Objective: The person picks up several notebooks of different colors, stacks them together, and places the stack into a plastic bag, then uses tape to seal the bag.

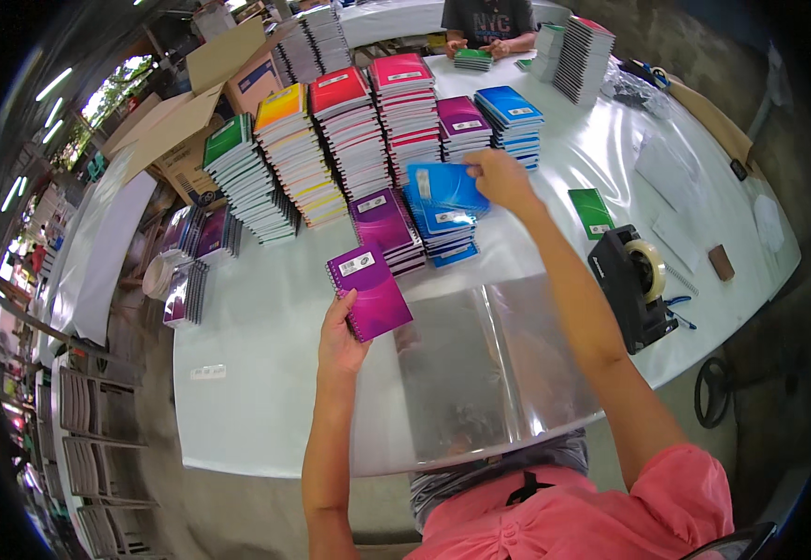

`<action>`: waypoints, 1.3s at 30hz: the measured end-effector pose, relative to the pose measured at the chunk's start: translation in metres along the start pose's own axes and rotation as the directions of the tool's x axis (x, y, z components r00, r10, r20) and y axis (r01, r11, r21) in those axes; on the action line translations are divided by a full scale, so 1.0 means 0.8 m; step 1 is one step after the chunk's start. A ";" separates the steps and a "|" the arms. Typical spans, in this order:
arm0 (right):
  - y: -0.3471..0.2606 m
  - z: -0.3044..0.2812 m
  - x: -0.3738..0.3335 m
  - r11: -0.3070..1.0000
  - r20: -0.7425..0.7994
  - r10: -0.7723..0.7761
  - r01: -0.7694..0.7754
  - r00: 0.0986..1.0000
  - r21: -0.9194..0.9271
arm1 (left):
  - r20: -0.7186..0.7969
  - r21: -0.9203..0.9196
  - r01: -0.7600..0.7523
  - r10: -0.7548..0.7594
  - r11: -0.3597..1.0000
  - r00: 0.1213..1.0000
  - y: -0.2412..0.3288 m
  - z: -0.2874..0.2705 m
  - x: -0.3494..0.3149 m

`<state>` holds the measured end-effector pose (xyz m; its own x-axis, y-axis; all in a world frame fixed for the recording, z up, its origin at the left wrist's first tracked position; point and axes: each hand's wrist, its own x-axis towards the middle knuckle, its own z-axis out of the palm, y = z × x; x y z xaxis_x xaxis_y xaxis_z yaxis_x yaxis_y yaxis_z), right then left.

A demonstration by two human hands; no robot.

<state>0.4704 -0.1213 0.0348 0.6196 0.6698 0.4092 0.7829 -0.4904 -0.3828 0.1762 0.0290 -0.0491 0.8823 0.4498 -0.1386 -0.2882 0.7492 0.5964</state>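
Note:
My left hand (343,338) is closed on a purple spiral notebook (368,291), its thumb on the cover, above the near part of the table. Farther off, my right hand (503,179) pinches the right edge of a blue spiral notebook (448,189) over a stack of blue notebooks (451,233). Whether that notebook is fully off the stack I cannot tell. Just left of it stands a stack of purple notebooks (388,224). Clear plastic sheets (457,373) lie flat before me, partly under my right forearm.
Tall stacks of green (229,137), yellow (280,107) and red notebooks (340,89) stand at the back. A black tape dispenser (631,289) and a green notebook (591,214) lie to the right. Cardboard boxes (190,149) stand back left. Across the table, a person's hands (480,47) touch green notebooks.

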 end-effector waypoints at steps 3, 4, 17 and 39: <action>-0.058 -0.068 0.012 0.705 0.144 -0.655 0.532 0.741 0.469 | 0.014 -0.004 0.026 -0.026 1.000 1.000 0.000 -0.007 -0.007; -0.089 -0.074 0.014 0.667 0.301 -0.713 0.480 0.633 0.570 | 0.030 0.005 0.052 -0.052 0.999 0.998 0.001 -0.008 -0.010; -0.079 0.130 -0.056 0.678 -0.079 -0.726 0.693 0.683 -0.246 | -0.205 -0.039 0.077 -0.083 0.996 0.975 0.001 -0.002 -0.023; -0.044 -0.020 0.177 0.794 -0.526 -0.603 0.388 0.600 -0.469 | -0.050 -0.002 -0.035 0.034 0.999 0.998 0.029 0.064 0.013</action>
<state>0.5316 -0.0180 0.1193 -0.0716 0.4044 0.9118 0.8877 -0.3909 0.2431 0.1977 0.0259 0.0040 0.8522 0.4990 -0.1573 -0.3194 0.7342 0.5991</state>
